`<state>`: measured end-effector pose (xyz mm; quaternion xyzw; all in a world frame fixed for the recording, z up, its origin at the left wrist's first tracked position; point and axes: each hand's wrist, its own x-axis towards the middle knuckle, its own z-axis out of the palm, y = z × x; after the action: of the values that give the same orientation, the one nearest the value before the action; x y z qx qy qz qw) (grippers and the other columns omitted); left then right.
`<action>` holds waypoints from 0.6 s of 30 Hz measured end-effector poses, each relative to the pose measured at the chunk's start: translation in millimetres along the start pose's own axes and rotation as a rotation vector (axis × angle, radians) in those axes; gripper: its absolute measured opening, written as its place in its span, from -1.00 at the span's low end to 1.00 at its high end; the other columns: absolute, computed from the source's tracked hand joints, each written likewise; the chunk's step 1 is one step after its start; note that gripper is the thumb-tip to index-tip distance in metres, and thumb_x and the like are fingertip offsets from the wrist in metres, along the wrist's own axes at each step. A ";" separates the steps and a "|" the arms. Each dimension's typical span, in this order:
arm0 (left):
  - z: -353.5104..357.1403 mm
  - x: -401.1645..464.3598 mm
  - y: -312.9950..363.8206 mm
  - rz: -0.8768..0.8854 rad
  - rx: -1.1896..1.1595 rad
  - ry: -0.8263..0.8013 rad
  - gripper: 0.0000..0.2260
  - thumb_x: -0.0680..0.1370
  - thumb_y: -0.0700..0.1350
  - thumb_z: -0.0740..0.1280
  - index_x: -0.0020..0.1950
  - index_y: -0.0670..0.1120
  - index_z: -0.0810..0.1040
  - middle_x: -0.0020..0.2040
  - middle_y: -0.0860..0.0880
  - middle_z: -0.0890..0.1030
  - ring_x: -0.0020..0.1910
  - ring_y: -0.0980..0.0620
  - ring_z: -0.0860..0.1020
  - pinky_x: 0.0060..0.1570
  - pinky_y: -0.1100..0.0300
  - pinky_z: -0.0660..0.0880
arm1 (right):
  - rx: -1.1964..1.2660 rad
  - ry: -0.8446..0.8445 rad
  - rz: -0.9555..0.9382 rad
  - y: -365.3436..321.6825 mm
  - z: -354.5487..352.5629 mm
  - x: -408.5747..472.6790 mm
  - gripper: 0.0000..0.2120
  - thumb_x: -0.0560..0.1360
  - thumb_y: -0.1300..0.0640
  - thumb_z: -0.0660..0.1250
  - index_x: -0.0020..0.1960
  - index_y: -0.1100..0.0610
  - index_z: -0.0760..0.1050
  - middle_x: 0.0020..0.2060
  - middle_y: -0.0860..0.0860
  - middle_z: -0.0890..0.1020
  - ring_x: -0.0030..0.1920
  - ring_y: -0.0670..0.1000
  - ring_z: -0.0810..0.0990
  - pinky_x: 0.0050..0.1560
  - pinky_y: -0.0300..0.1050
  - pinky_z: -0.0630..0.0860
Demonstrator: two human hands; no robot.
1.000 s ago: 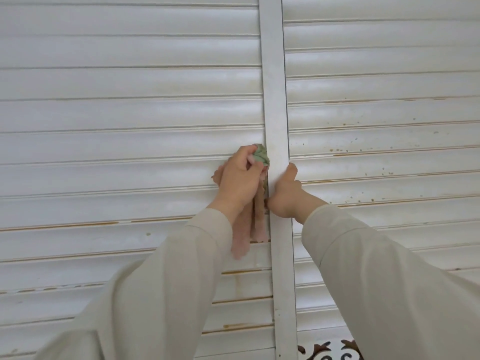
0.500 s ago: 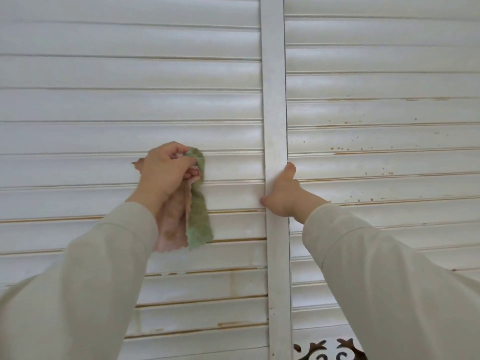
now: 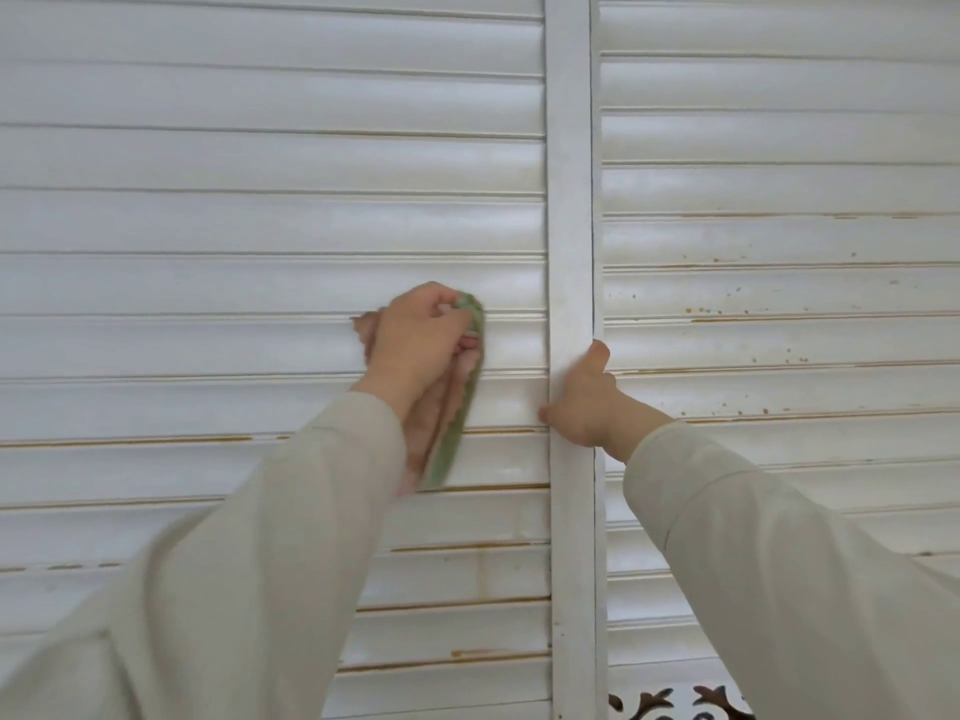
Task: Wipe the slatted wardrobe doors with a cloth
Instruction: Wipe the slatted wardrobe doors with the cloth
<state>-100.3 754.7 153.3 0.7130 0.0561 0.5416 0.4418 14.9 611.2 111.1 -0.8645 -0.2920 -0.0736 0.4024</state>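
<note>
A person faced two white-painted slatted wardrobe doors [image 3: 270,236] from close up, both arms in pale beige long sleeves [image 3: 249,589] reaching forward and up. The likeliest trouble from here was a judgement only: the loose tail of the cloth could have snagged in a gap between slats, or a hard sideways stroke could have rocked the left door against its frame if the bracing hand slipped. The brown specks and rust-coloured streaks scattered over the right door [image 3: 779,324] also looked stubborn, so a light pass might have left them behind. The left hand [image 3: 415,345] was curled tightly around a bunched green and pink cloth [image 3: 457,423], knuckles outward, pressing it flat against a slat of the left door, just left of the white vertical centre strip [image 3: 571,200] where the doors meet. The cloth's free end hung down past the wrist, over the slats below. The right hand [image 3: 587,402] held nothing loose; its fingers were curled round the edge of that centre strip, thumb pointing up along it, apparently steadying the door. At the bottom edge, a dark scrolled ornament [image 3: 675,706] showed partly below the right door.
</note>
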 end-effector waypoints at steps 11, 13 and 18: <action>53.0 -9.6 9.6 0.085 0.109 -0.245 -0.86 0.47 -0.24 0.32 -0.17 0.00 0.58 -0.29 0.03 0.63 -0.29 0.04 0.70 -0.05 0.01 0.65 | 0.121 0.098 0.023 -0.3 8.1 -3.1 -0.18 0.45 0.09 0.38 0.48 0.17 -0.10 0.32 0.25 0.29 0.32 0.29 0.35 0.32 0.17 0.40; 41.1 -11.6 7.6 0.102 0.178 -0.277 -0.88 0.45 -0.21 0.31 -0.18 0.00 0.58 -0.32 0.06 0.63 -0.30 0.06 0.69 -0.07 0.03 0.65 | 0.096 0.169 0.074 -13.2 16.3 -10.8 -0.24 0.49 0.07 0.36 0.48 0.20 -0.06 0.34 0.25 0.26 0.36 0.30 0.31 0.33 0.14 0.36; -1.4 -4.1 -3.7 0.154 0.362 -0.317 -0.93 0.37 -0.08 0.27 -0.27 0.01 0.54 -0.41 0.12 0.61 -0.25 0.05 0.65 -0.13 0.06 0.63 | -0.103 0.494 0.179 -39.9 39.3 -28.9 -0.31 0.39 0.19 0.32 0.42 0.30 0.11 0.33 0.20 0.26 0.31 0.25 0.28 0.30 0.07 0.31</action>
<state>-101.6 755.4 147.8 0.8585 0.0278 0.4363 0.2680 -35.5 647.5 100.6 -0.8621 -0.1029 -0.2613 0.4219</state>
